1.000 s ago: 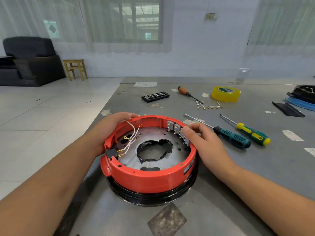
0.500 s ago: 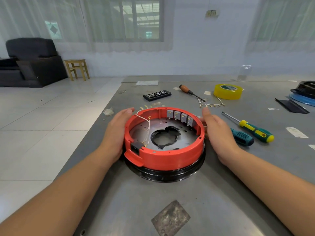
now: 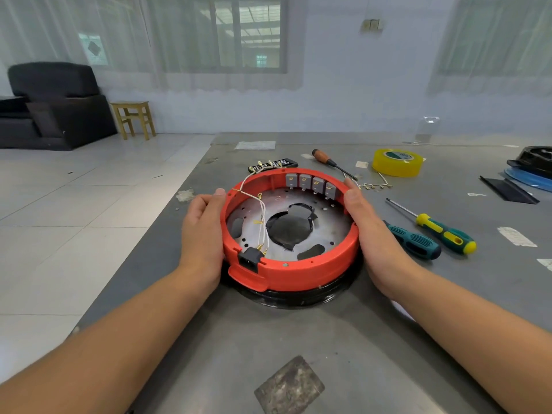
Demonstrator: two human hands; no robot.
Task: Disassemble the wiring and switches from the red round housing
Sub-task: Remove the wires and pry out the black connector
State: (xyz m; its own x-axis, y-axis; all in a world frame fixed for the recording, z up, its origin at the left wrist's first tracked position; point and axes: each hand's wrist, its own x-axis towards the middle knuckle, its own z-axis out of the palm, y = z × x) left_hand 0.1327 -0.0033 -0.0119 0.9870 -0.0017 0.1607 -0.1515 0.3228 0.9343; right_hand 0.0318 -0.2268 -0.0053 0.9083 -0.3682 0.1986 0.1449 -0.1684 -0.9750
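- Head view is showing the red round housing (image 3: 298, 273) sitting at the centre of the frame on a grey table (image 3: 343, 354), resting on a black base ring (image 3: 298, 298).
- The left hand (image 3: 203, 231) is cupping the housing's left outer wall, fingers wrapped against the red rim and the thumb tip lying at its top edge.
- The right hand (image 3: 370, 231) is gripping the right outer wall in the same way, its thumb pressing on the rim just beside the switches.
- Four grey switches (image 3: 310, 185) are sitting in a row along the inside of the far wall, toward the upper right of the ring.
- White wires (image 3: 262, 216) are running from a black socket (image 3: 248, 258) at the ring's lower left up across the metal plate (image 3: 325, 225) and over the far left rim.
- To the right of the frame, a teal screwdriver (image 3: 415, 242) and a yellow-and-green screwdriver (image 3: 439, 231) are lying side by side near the right hand.
- Toward the upper right, a yellow tape roll (image 3: 397, 162) and a wooden-handled screwdriver (image 3: 331, 162) are lying beyond the housing, with loose wires (image 3: 373, 185) between them.
- A black remote-like block (image 3: 286, 162) is showing just behind the far rim.
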